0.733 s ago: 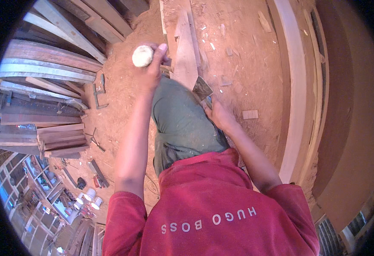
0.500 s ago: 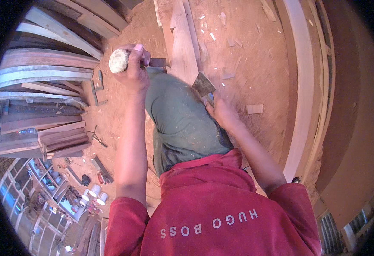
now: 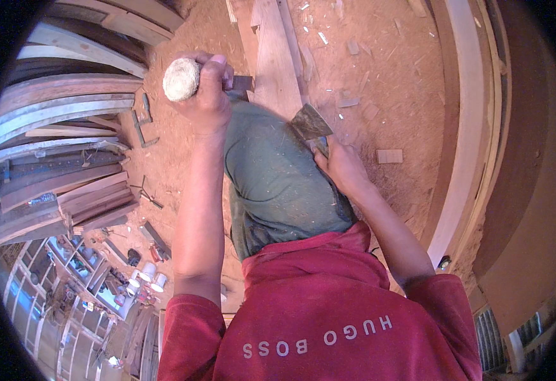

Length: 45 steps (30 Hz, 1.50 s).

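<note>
My left hand [image 3: 211, 95] is closed around a tool with a round, pale butt end [image 3: 181, 80]. A dark, flat, squarish piece [image 3: 243, 82] juts out on the other side of that fist, beside the board; the rest of the tool is hidden by my fingers. My right hand [image 3: 344, 168] grips the short handle of a flat, wide-bladed scraper-like tool [image 3: 312, 122], its dull metal blade lying by my green-clad leg [image 3: 278, 165]. Ahead of my knees runs a long, light wooden board [image 3: 274, 63], its near end partly covered by my leg.
Stacked planks [image 3: 68, 108] line the left side. A clamp-like metal tool [image 3: 143, 120] lies on the dusty floor beside them. Chips and a small wood block [image 3: 389, 156] are scattered at right, near a long pale plank [image 3: 465, 120]. White cups [image 3: 147, 272] stand lower left.
The view has shifted a little. My left hand with its tool has moved slightly forward and to the right; my right hand keeps its grip on the scraper-like tool.
</note>
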Each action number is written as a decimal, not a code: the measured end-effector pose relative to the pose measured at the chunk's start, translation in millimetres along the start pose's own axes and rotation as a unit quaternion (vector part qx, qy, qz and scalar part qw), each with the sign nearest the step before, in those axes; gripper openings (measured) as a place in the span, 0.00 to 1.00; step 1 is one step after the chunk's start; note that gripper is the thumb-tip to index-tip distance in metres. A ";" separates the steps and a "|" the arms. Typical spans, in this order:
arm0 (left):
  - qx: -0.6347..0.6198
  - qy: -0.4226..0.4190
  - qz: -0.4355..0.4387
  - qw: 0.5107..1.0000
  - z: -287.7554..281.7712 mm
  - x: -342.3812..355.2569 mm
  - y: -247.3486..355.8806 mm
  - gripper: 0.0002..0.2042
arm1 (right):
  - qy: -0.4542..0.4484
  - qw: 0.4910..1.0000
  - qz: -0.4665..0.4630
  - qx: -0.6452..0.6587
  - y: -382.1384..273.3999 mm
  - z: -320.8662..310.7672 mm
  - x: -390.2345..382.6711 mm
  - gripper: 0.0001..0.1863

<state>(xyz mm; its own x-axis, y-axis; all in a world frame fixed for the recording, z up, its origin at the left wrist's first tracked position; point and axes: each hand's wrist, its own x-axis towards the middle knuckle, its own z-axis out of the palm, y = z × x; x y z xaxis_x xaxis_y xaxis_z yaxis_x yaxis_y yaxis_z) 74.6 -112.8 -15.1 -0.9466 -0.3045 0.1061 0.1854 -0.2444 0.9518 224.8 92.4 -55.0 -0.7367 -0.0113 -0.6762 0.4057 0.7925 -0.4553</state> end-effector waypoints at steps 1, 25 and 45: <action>0.003 -0.005 0.003 1.000 0.1 0.9 -0.7 0.04 | -0.003 1.000 -0.001 0.001 -1.3 -2.0 -0.7 0.22; 0.042 0.009 -0.005 0.999 17.0 12.8 -3.9 0.05 | -0.014 1.000 -0.013 0.013 2.3 -2.1 4.4 0.21; 0.075 -0.008 0.040 0.996 2.7 -1.1 -13.7 0.05 | -0.003 1.000 -0.024 0.020 4.9 -1.4 5.6 0.21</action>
<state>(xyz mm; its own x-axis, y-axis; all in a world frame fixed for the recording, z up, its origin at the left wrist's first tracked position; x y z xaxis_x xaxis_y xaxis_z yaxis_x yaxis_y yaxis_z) 72.4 -106.6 -27.5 -0.9348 -0.3016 0.1876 0.2204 -0.0784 0.9723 221.8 97.1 -60.2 -0.7529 -0.0516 -0.6561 0.3921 0.7654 -0.5103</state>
